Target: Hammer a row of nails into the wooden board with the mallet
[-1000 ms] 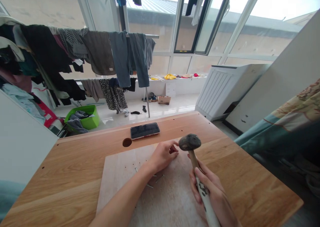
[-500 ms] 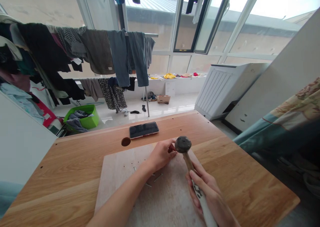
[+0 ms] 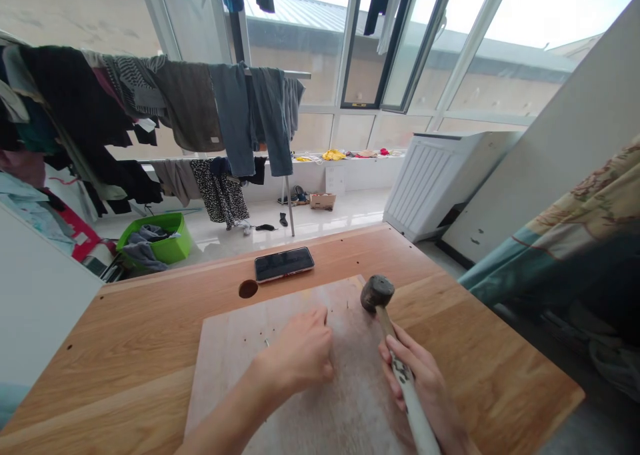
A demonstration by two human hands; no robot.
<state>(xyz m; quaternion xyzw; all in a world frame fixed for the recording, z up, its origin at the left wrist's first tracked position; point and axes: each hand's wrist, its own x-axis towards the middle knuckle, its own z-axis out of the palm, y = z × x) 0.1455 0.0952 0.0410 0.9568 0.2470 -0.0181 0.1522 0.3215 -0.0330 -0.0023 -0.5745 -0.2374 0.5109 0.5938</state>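
Note:
My right hand [image 3: 420, 375] is wrapped round the pale, worn handle of a hammer [image 3: 378, 293], whose dark head is raised at the right edge of a light wooden board [image 3: 350, 388]. My left hand [image 3: 303, 348] is low over the middle of the board, its fingers curled down and mostly hidden from view. Whatever they hold, if anything, does not show. A thin nail [image 3: 347, 303] stands upright in the board between my left hand and the hammer head. Another nail [image 3: 267, 342] shows left of my left hand, near several small dark holes or nail heads.
The board lies on a wooden table [image 3: 130, 348]. Behind it are a phone [image 3: 284, 264] and a round hole [image 3: 248, 289] in the tabletop. Beyond the table stand a laundry rack with clothes [image 3: 190, 108], a green tub [image 3: 173, 247] and a white ribbed cabinet [image 3: 420, 181].
My left hand has drawn back from the board's far right part to its middle, over the loose nails. The upright nail is now uncovered. The hammer head has shifted slightly right.

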